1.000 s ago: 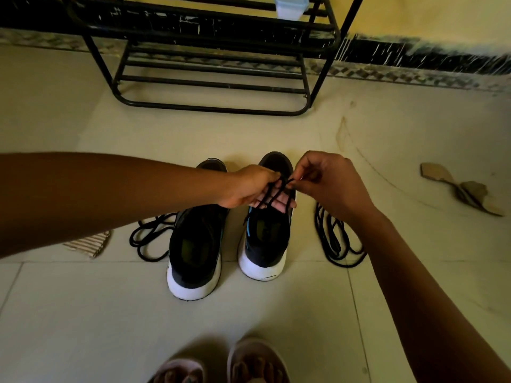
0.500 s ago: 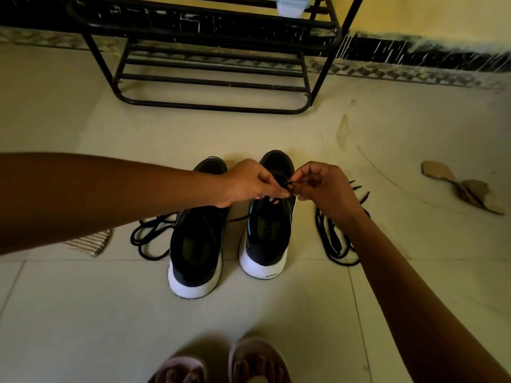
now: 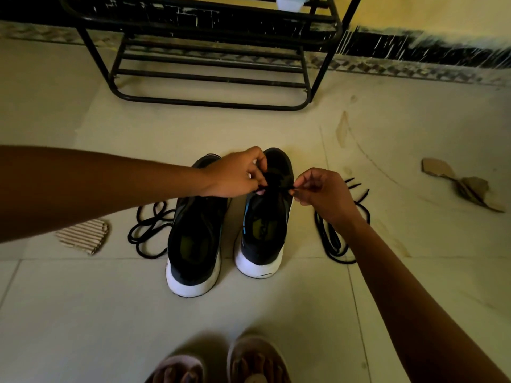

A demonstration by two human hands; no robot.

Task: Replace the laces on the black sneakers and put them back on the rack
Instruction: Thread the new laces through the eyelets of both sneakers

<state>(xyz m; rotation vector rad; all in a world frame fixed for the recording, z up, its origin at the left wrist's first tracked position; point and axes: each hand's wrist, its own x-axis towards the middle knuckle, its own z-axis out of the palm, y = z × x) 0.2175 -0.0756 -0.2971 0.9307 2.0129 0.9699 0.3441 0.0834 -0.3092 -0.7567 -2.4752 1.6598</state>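
your left hand (image 3: 237, 175) and right hand (image 3: 318, 189) each pinch the black lace (image 3: 286, 187) over the right sneaker (image 3: 265, 217). the left sneaker (image 3: 196, 230) stands beside it, before the rack (image 3: 210, 102).

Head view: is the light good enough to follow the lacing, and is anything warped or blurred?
Head view: dim, yellowish; the lace pinched by the left hand and right hand blends into the black sneaker beneath, eyelets unreadable. Head view: wide-angle warp bows the rack; hands look sharp.
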